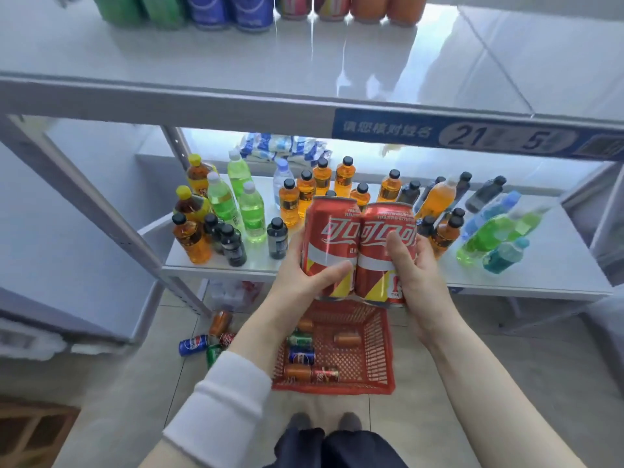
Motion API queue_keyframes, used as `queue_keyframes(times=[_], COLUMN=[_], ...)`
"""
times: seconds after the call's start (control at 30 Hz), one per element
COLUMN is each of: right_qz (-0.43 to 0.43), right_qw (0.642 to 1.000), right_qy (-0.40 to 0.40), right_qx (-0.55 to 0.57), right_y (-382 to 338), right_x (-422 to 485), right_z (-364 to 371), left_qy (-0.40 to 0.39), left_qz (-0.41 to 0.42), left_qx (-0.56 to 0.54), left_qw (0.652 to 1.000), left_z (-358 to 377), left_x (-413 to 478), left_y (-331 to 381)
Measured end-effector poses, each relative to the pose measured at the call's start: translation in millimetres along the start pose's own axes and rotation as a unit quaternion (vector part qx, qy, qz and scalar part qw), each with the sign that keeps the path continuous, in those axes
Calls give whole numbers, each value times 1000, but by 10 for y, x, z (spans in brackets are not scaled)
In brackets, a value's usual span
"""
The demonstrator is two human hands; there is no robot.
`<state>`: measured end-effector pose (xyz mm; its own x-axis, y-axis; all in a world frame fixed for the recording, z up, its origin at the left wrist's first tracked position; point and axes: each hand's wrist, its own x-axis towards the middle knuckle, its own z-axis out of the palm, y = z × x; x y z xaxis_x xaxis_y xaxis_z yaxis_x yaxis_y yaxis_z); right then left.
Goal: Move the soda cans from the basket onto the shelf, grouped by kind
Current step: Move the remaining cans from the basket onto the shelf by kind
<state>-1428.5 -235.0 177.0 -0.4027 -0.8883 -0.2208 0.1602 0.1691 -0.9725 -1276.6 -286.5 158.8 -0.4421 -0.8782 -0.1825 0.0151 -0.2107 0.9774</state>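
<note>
Head view: red cans (329, 238) were clamped in left hand (300, 275) and right hand (422, 275) fingers (395, 246); shelf (236, 62) placement was judged next

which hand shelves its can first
Left, probably: the left hand holds the left can nearly below the shelf's red cans; the right hand holds the right can under the orange cans.

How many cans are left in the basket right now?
6 in the red basket: far orange can, green can, blue can, middle orange can, near orange can, red can. The left forearm may hide more.
</note>
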Motion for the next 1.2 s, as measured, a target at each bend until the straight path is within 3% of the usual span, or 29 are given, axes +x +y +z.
queue_keyframes(times=[0.6, 1.0, 1.2], right_qz=[-115, -140, -161], right_qw=[992, 985, 981], right_qy=[-54, -105, -104], right_qx=[15, -6, -19], right_y=[-1225, -1607, -1750], right_x=[445, 1022, 1275], right_z=[-50, -96, 86], left_qy=[22, 55, 19], left_qz=[151, 156, 146], left_qx=[-4, 37, 43], left_qw=[988, 986, 988], left_z=[264, 278, 61], left_x=[481, 1076, 1357], left_y=[1240, 1488, 1654])
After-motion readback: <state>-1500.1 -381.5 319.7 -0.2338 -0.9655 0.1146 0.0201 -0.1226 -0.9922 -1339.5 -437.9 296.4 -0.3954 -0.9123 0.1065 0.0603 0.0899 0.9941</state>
